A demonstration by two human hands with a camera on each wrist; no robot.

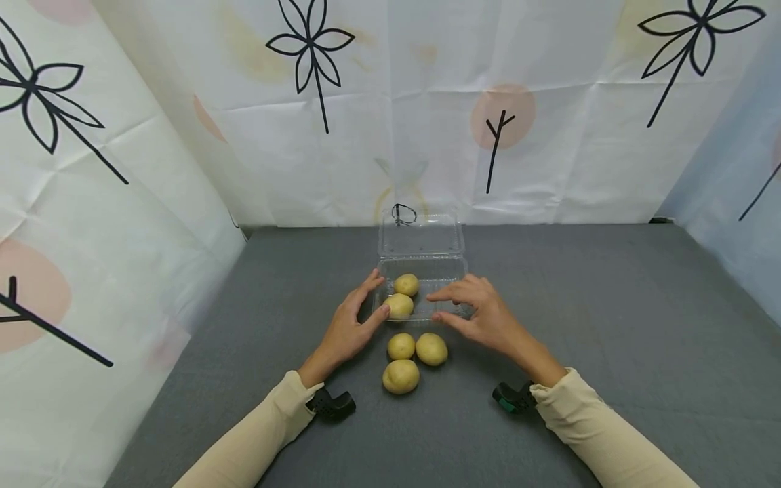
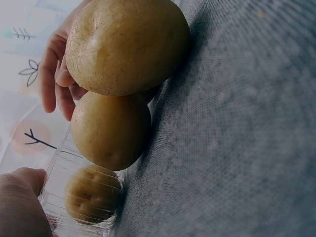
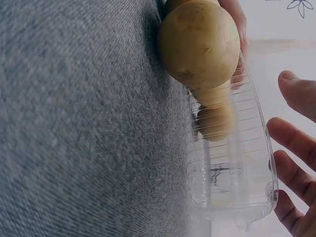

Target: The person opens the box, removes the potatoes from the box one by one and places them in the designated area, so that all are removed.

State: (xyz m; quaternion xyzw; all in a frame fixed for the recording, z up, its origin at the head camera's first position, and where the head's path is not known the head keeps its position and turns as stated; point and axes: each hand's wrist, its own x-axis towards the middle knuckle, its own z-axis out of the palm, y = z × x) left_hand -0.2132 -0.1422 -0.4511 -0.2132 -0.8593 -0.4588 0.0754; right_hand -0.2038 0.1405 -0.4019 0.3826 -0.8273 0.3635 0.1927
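A clear plastic clamshell container [image 1: 453, 270] lies with its lid [image 1: 421, 234] folded back. Two potatoes, one at the back [image 1: 406, 285] and one in front [image 1: 399, 306], sit in its left half. My left hand [image 1: 350, 329] holds the container's left end, thumb at the front rim and fingers along the side. Over the right half, my right hand [image 1: 482, 315] has thumb and fingers apart with nothing between them; some of its fingertips are near the rim in the right wrist view. Three potatoes, left [image 1: 401, 346], right [image 1: 432, 350] and nearest [image 1: 401, 377], rest before the container.
A grey cloth [image 1: 586, 325] covers the table. Behind it hangs a white patterned curtain [image 1: 549, 156], with more curtain at both sides. Each wrist carries a black camera, left [image 1: 332, 405] and right [image 1: 514, 397], low over the cloth.
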